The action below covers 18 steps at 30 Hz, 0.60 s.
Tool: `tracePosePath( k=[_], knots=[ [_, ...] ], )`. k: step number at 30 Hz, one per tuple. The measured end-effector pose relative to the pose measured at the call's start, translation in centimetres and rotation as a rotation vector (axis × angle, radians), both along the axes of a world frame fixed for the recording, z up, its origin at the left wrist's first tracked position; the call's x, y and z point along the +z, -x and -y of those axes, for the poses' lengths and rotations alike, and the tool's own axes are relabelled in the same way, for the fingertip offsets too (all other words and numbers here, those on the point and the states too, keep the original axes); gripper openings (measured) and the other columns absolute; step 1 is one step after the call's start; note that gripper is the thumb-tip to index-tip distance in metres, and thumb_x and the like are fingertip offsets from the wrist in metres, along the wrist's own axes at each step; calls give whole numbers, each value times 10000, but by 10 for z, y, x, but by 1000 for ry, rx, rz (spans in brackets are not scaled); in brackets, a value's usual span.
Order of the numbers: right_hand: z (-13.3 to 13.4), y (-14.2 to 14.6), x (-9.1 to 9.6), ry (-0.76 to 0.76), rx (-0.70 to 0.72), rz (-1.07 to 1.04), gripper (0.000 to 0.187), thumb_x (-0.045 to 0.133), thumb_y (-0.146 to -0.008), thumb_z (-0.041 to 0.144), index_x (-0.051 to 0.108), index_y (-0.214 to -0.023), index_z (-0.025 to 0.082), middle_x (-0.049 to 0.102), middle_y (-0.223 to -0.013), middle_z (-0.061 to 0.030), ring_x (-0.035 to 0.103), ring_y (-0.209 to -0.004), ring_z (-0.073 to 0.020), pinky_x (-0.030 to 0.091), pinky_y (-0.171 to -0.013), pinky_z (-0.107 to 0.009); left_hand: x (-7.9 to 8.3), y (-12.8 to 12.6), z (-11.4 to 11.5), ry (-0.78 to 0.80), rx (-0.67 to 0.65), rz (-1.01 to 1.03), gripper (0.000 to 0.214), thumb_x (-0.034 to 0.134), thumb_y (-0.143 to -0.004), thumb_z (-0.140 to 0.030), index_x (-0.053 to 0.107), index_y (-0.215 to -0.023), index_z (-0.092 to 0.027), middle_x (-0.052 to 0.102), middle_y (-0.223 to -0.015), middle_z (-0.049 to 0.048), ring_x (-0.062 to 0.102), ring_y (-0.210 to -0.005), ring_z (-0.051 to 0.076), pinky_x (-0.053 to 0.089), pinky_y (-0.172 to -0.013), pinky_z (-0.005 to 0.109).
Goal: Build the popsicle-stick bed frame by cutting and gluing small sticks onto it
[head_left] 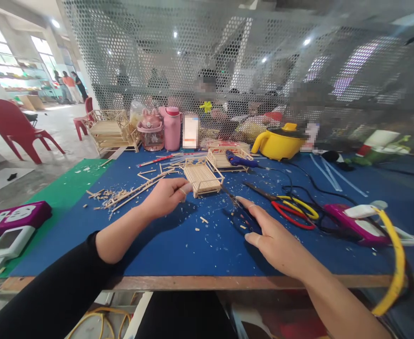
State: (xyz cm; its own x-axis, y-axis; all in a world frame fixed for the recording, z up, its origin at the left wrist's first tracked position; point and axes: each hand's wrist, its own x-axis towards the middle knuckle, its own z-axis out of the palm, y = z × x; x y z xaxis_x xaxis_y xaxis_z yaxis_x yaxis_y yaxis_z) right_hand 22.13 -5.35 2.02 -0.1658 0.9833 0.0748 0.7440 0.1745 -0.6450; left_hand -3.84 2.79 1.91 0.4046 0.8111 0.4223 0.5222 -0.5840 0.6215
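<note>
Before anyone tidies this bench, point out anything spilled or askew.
Stick scraps lie loosely heaped on the blue mat, left of the left hand, with bits strewn nearer the front; they look like untidy litter.

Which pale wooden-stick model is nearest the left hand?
The small front wooden model, beside the left hand; the small rear model sits by the blue glue gun, the larger model farther left.

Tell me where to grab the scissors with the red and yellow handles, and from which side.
Probably best to take the scissors by the red handle and yellow handle, from above on the right: they lie on the blue surface with the handles rightward and the blades pointing left, away from the grip.
</note>
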Motion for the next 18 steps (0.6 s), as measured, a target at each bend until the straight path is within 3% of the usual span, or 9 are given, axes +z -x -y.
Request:
tracePosePath(
  k=[3, 6, 11, 18],
  knots=[
    [5, 11, 4, 52, 56, -142, 743, 477, -712, 123, 317, -1419, 286, 367, -1464, -20, 344, -1337, -242, 222, -1128, -480, 0, -12, 14, 5, -48, 88, 336, 382, -919, -355, 618, -780, -161, 584, -588, -20, 507, -544, 100, 391, -557, 211],
    [11, 25, 10, 183, 123, -299, 793, 462, -672, 96, 309, -1426, 290, 408, -1438, -15, 459, -1247, -236, 306, -1089, -470, 2, -19, 27, -46, -71, 158, 347, 373, -928, -350, 605, -760, -155, 578, -583, -15, 507, -545, 96, 394, -559, 205],
    [15, 36, 11, 226, 207, -403, 815, 457, -646, 85, 326, -1420, 305, 519, -1335, 0, 540, -1131, -218, 364, -1047, -437, 5, -22, 37, -123, -50, 112, 356, 386, -922, -334, 583, -687, -152, 571, -557, -12, 484, -517, 88, 370, -530, 203],
    [16, 35, 11, 218, 230, -404, 805, 458, -639, 96, 345, -1411, 295, 489, -1367, -2, 469, -1221, -238, 314, -1080, -453, 7, -20, 36, -129, -30, 112, 359, 390, -910, -314, 558, -634, -156, 549, -532, -20, 458, -502, 83, 353, -512, 205]
  ],
)
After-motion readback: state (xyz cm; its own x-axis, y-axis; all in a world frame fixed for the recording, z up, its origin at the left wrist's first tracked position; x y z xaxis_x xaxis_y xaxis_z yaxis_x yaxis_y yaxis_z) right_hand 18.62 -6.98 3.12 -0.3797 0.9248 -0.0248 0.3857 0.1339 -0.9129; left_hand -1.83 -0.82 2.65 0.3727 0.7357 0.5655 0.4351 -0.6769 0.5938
